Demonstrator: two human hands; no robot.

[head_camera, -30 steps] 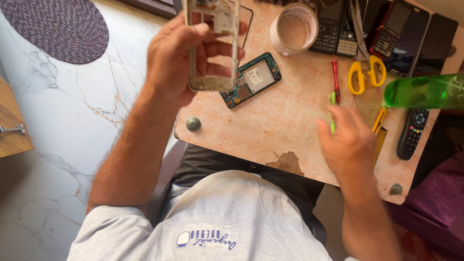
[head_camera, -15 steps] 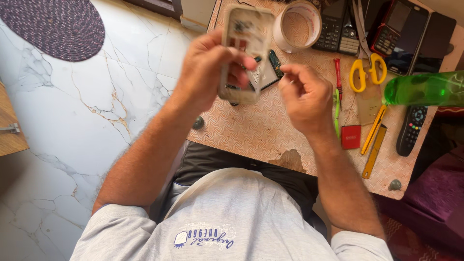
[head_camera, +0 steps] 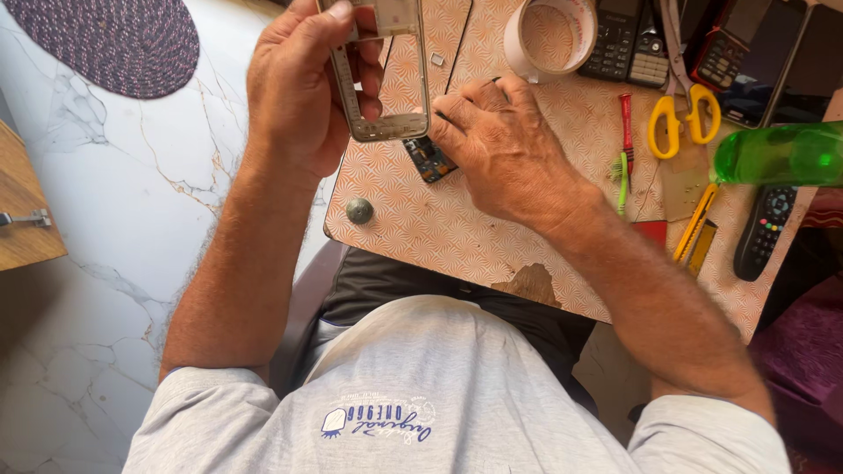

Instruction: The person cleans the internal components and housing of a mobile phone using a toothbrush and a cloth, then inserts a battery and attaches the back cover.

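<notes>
My left hand (head_camera: pixel 303 88) holds a bare metal phone frame (head_camera: pixel 386 127) upright above the patterned worktable (head_camera: pixel 421 219), fingers wrapped round its left side. My right hand (head_camera: pixel 505 145) lies palm down on the table just right of the frame, covering most of a small phone circuit board (head_camera: pixel 430 161) whose lower end sticks out under the fingers. Whether the fingers grip the board is hidden.
A roll of tape (head_camera: pixel 549 35), dark keypad phones (head_camera: pixel 615 39), yellow-handled scissors (head_camera: pixel 672 114), a red and a green screwdriver (head_camera: pixel 625 132), a green plastic bottle (head_camera: pixel 781 154), a remote control (head_camera: pixel 764 233) and a round table bolt (head_camera: pixel 359 210) surround the hands. A woven purple mat (head_camera: pixel 114 39) lies on the marble floor.
My right hand came from the table's right side to the phone frame, then dropped onto the circuit board. My left hand kept hold of the frame, raising it slightly.
</notes>
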